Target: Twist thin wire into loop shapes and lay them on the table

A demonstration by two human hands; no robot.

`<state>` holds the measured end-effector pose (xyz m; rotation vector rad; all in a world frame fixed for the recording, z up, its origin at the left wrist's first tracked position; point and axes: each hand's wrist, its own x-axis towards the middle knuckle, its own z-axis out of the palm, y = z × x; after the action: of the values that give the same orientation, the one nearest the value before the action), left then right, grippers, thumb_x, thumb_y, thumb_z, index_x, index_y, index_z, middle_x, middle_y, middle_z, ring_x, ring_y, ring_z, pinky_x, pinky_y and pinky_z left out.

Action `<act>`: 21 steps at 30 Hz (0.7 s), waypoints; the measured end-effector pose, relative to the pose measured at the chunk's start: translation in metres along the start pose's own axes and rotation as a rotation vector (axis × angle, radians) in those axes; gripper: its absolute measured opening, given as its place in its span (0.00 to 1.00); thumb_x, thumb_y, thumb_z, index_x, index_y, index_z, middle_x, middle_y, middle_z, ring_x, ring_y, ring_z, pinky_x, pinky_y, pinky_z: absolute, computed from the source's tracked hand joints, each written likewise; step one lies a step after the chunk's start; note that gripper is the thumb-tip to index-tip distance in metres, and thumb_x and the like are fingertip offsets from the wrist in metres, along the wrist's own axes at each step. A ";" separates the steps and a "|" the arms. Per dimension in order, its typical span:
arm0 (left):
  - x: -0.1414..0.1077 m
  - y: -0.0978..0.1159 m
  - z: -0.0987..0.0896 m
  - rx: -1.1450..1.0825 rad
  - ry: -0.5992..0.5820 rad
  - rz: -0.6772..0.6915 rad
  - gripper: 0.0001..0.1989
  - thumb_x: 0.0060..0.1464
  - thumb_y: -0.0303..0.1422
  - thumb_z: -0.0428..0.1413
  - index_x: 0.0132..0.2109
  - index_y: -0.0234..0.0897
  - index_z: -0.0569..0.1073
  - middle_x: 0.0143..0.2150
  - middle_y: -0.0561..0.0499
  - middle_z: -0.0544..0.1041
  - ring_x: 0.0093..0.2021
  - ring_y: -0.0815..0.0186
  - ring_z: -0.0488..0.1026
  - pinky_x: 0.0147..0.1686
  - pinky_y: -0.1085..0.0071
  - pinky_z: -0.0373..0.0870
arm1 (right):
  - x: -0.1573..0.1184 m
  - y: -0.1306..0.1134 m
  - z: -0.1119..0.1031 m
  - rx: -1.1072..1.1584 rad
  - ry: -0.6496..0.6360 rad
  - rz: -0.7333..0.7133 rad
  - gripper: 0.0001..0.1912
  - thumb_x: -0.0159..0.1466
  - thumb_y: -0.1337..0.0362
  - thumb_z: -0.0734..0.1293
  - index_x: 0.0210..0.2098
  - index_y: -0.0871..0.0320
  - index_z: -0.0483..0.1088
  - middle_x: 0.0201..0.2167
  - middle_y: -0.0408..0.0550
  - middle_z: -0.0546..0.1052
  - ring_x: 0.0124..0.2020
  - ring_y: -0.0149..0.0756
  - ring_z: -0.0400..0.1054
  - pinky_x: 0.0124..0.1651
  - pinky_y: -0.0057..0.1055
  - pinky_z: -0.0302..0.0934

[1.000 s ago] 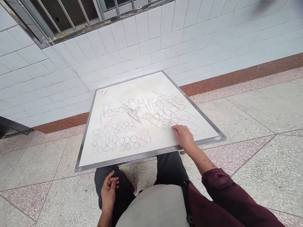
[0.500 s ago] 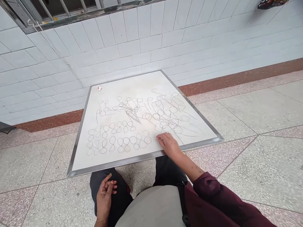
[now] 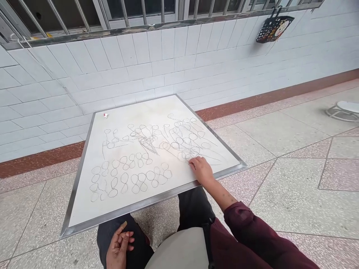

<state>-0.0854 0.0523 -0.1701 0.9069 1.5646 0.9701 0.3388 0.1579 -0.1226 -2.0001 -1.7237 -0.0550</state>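
Observation:
A white square table (image 3: pixel 92 207) with a metal rim carries many thin dark wire pieces. Figure-eight wire loops (image 3: pixel 139 183) lie in two rows on the near left half, and loops with long straight tails (image 3: pixel 148 142) are heaped further back and to the right. My right hand (image 3: pixel 201 170) rests near the table's front right, fingers bent and pressed together beside the looped wires; what they hold, if anything, is hidden. My left hand (image 3: pixel 120 243) is over my left thigh below the front edge, its fingers curled with thumb against them; a tan strip shows at one fingertip.
A small red-and-white object (image 3: pixel 106 116) sits at the table's far left corner. Behind stand a tiled wall (image 3: pixel 117 82) and a barred window. A patterned bag (image 3: pixel 273 29) hangs from the bars. A white round stool (image 3: pixel 347 107) is on the floor at far right.
The view has shifted, bringing the whole bag and the stool into sight. My right hand is now closer to the wire loops at the right. My left hand still lies over my thigh.

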 end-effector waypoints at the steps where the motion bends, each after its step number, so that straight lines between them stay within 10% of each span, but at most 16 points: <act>1: 0.001 0.000 0.000 -0.002 0.006 -0.002 0.36 0.40 0.48 0.65 0.53 0.32 0.70 0.35 0.45 0.80 0.32 0.60 0.77 0.24 0.70 0.74 | 0.001 0.000 0.000 0.001 0.004 -0.003 0.06 0.65 0.67 0.63 0.35 0.57 0.73 0.32 0.52 0.73 0.35 0.43 0.61 0.37 0.35 0.57; 21: -0.009 0.015 -0.013 -0.019 0.095 -0.089 0.40 0.31 0.51 0.67 0.51 0.34 0.70 0.33 0.46 0.81 0.32 0.59 0.77 0.27 0.69 0.75 | -0.009 0.023 -0.024 0.126 0.119 0.107 0.08 0.66 0.67 0.61 0.39 0.55 0.73 0.37 0.50 0.73 0.41 0.42 0.65 0.34 0.32 0.60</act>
<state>-0.0951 0.0478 -0.1510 0.7814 1.6591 0.9755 0.3658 0.1387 -0.1121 -1.9525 -1.5075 -0.0279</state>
